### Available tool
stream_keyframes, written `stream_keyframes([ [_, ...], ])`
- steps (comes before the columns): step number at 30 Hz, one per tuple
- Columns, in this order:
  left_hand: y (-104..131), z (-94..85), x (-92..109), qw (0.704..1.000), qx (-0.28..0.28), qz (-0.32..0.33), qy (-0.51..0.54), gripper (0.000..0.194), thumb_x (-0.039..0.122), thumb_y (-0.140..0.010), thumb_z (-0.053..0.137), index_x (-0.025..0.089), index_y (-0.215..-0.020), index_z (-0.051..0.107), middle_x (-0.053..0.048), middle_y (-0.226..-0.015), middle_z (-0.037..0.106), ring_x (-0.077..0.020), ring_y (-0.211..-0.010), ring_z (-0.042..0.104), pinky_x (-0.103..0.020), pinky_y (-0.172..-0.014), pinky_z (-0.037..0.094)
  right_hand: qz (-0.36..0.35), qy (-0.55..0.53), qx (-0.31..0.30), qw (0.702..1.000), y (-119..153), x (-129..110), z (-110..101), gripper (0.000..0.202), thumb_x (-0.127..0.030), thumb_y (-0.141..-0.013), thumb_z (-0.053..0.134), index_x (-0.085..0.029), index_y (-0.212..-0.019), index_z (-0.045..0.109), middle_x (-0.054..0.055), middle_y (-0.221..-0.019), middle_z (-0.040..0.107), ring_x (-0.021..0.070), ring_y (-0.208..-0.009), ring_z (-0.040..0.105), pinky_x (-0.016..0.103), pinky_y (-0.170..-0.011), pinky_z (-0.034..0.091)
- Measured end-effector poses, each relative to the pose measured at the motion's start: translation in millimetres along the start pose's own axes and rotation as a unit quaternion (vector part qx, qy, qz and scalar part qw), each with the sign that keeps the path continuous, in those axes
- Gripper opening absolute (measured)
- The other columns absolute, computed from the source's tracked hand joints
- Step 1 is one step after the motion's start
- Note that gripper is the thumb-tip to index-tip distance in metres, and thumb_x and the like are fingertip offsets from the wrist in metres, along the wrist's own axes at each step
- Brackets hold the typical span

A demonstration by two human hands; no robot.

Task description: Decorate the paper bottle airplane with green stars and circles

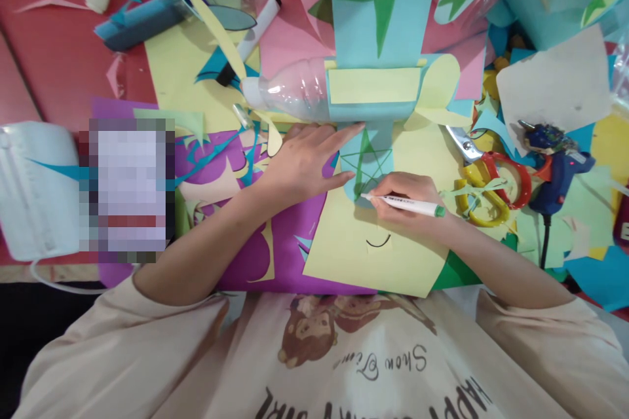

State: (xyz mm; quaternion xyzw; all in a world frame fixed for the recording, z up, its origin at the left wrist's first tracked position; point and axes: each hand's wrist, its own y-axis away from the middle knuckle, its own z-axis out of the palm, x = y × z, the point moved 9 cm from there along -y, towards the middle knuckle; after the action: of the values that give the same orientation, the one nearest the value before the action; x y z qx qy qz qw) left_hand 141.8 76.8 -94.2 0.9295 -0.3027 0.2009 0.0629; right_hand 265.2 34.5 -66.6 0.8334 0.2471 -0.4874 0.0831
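Observation:
A white marker (410,205) with a green end is held in my right hand (405,200), its tip on a rounded light-blue paper strip (381,160). That strip bears a green star outline, partly coloured green. My left hand (307,163) lies with fingers spread, the fingertips at the strip's left and upper part. Just above is a clear plastic bottle (299,88) on its side, wrapped in blue and pale-yellow paper. A pale-yellow sheet (339,255) with a small black curve lies under the strip.
Red-and-yellow-handled scissors (508,177) and a blue glue gun (555,183) lie at right. Paper scraps and a black-and-white marker (258,29) are beyond the hands. At left are a white pouch (39,190) and a blurred-out rectangular object (130,190).

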Motion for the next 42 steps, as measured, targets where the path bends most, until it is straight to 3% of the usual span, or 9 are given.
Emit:
stream_keyframes([
  [9,0.3,-0.1,0.0,1.000,-0.002,-0.001,0.001,0.061,0.043,-0.089,0.053,0.021,-0.144,0.041,-0.007,-0.100,0.061,-0.0266,-0.098,0.056,-0.040,-0.090,0.042,0.039,0.006,0.065,0.997,1.1,14.8,-14.1,0.016,-0.021,-0.085,0.060,-0.021,-0.069,0.055,-0.002,-0.064,0.061,0.0091,-0.053,0.050,0.024,-0.050,0.039],
  [17,0.0,-0.7,-0.4,1.000,-0.009,-0.011,0.020,0.061,0.043,-0.089,0.054,0.022,-0.144,0.041,-0.008,-0.101,0.060,-0.0272,-0.099,0.056,-0.042,-0.093,0.041,-0.013,0.011,0.018,1.000,-1.5,-1.9,-3.5,0.018,-0.015,-0.083,0.059,-0.022,-0.068,0.053,-0.001,-0.062,0.061,0.0111,-0.057,0.054,0.026,-0.056,0.043],
  [24,-0.4,-0.8,0.0,1.000,-0.011,-0.009,0.007,0.061,0.044,-0.089,0.053,0.022,-0.144,0.040,-0.007,-0.101,0.060,-0.0265,-0.099,0.056,-0.040,-0.092,0.042,0.068,-0.020,0.086,0.994,1.2,20.2,-20.9,0.015,-0.026,-0.085,0.061,-0.020,-0.072,0.057,-0.002,-0.063,0.059,0.0091,-0.056,0.050,0.024,-0.052,0.039],
  [37,0.1,-0.8,-0.7,1.000,-0.005,-0.011,0.014,0.062,0.044,-0.088,0.054,0.021,-0.145,0.041,-0.008,-0.099,0.060,-0.0273,-0.097,0.056,-0.043,-0.093,0.042,-0.014,0.017,0.014,1.000,1.1,-0.4,-3.7,0.017,-0.017,-0.085,0.058,-0.022,-0.070,0.053,-0.001,-0.064,0.063,0.0115,-0.059,0.055,0.026,-0.056,0.044],
  [42,0.2,-1.6,0.9,1.000,-0.004,-0.004,-0.003,0.061,0.045,-0.089,0.053,0.021,-0.144,0.041,-0.007,-0.098,0.060,-0.0259,-0.096,0.056,-0.040,-0.091,0.043,0.039,0.030,0.072,0.996,2.2,10.3,-19.0,0.017,-0.017,-0.082,0.059,-0.022,-0.066,0.053,-0.002,-0.063,0.060,0.0105,-0.056,0.052,0.025,-0.054,0.041],
])
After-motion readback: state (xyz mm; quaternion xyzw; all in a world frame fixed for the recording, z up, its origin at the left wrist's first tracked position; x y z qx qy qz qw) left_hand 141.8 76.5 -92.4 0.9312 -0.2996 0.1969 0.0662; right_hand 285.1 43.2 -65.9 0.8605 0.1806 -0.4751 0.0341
